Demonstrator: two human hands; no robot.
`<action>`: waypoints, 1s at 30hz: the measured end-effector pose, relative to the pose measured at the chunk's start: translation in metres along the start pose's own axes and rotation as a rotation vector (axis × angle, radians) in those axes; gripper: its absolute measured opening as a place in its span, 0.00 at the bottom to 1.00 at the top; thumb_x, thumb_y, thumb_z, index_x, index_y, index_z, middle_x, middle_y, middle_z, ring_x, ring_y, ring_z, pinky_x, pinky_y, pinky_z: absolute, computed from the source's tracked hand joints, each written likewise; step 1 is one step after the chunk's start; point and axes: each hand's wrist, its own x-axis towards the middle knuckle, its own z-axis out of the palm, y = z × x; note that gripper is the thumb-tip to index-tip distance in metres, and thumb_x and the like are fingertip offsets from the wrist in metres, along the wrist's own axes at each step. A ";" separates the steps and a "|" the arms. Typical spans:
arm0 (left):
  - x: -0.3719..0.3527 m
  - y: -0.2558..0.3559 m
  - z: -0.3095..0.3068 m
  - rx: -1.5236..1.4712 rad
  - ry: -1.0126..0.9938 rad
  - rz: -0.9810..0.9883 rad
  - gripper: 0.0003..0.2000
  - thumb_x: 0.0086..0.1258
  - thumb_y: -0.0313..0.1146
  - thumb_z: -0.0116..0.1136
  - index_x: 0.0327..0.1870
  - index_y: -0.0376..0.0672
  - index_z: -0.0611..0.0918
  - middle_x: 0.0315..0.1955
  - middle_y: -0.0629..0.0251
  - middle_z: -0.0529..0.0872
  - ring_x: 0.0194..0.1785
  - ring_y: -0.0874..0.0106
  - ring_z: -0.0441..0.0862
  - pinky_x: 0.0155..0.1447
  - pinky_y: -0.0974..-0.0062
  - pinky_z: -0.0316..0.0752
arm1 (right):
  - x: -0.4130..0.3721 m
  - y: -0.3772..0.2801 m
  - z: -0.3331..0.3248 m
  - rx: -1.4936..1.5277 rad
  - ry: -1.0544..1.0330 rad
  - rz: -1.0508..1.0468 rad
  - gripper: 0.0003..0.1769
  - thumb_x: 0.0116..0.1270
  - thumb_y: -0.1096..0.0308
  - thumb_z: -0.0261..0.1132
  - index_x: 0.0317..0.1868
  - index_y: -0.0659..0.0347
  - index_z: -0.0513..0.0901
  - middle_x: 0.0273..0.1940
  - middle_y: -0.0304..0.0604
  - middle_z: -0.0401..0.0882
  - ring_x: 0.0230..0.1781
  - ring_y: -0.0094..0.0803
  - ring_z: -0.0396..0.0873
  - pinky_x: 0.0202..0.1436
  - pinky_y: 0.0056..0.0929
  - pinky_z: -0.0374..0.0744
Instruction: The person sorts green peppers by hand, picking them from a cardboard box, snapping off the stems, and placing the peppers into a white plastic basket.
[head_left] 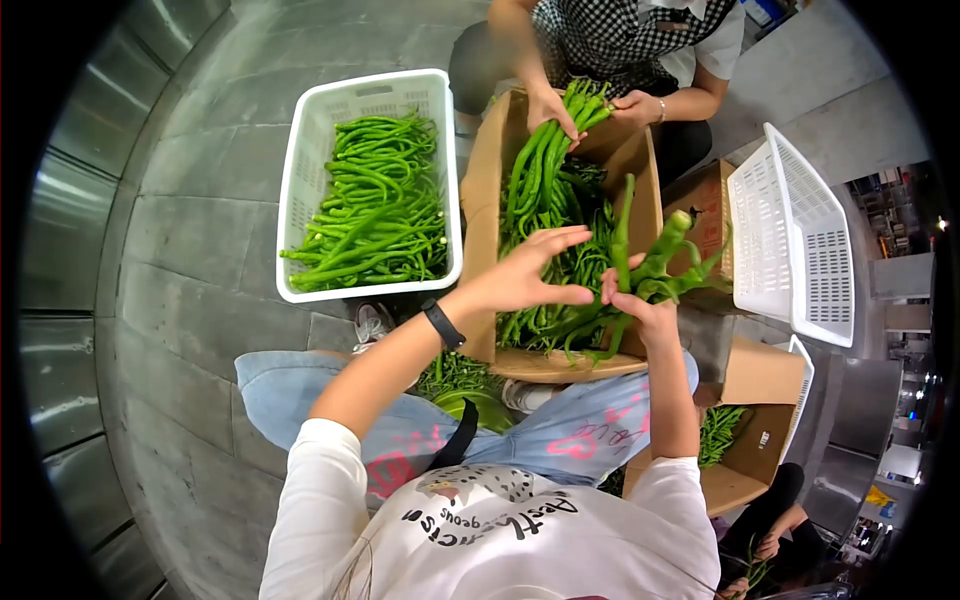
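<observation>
My left hand (525, 272) is open above the cardboard box (480, 215), its thumb and fingers apart, pointing toward my right hand. A bunch of long green peppers (655, 265) is gripped in my right hand (640, 300), stem ends toward the camera, over the box's right side. Beneath both hands, more long green peppers (575, 205) fill the box. Across from me, a co-worker's hands (555, 112) hold another bundle of long peppers (545, 165) over the far part of the same box.
On the left stands a white plastic crate (287, 225) of long green peppers. A second white crate (800, 240) leans on the right, near another cardboard box (750, 465) with green peppers. Between my legs is a green container (480, 408). Another person's hand (768, 547) shows at lower right.
</observation>
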 end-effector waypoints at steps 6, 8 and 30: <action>0.005 0.034 -0.018 -0.764 -0.372 -0.194 0.36 0.57 0.34 0.67 0.67 0.37 0.65 0.61 0.58 0.72 0.55 0.69 0.76 0.50 0.71 0.80 | 0.022 0.002 0.044 0.032 -0.452 0.310 0.26 0.53 0.66 0.73 0.50 0.65 0.73 0.32 0.43 0.80 0.29 0.30 0.80 0.37 0.27 0.78; -0.004 0.028 -0.025 -0.810 -0.293 -0.190 0.29 0.59 0.36 0.65 0.61 0.36 0.70 0.60 0.57 0.73 0.51 0.70 0.78 0.43 0.75 0.81 | 0.037 0.004 0.048 -0.142 -0.576 0.438 0.32 0.55 0.64 0.73 0.56 0.65 0.68 0.36 0.43 0.80 0.29 0.29 0.80 0.37 0.29 0.79; -0.081 0.024 -0.058 -0.877 -0.016 -0.270 0.27 0.50 0.29 0.65 0.53 0.43 0.69 0.26 0.53 0.79 0.26 0.63 0.77 0.35 0.66 0.75 | 0.045 -0.020 0.103 0.524 -0.318 0.349 0.13 0.70 0.62 0.59 0.35 0.65 0.78 0.19 0.33 0.70 0.16 0.18 0.63 0.21 0.18 0.63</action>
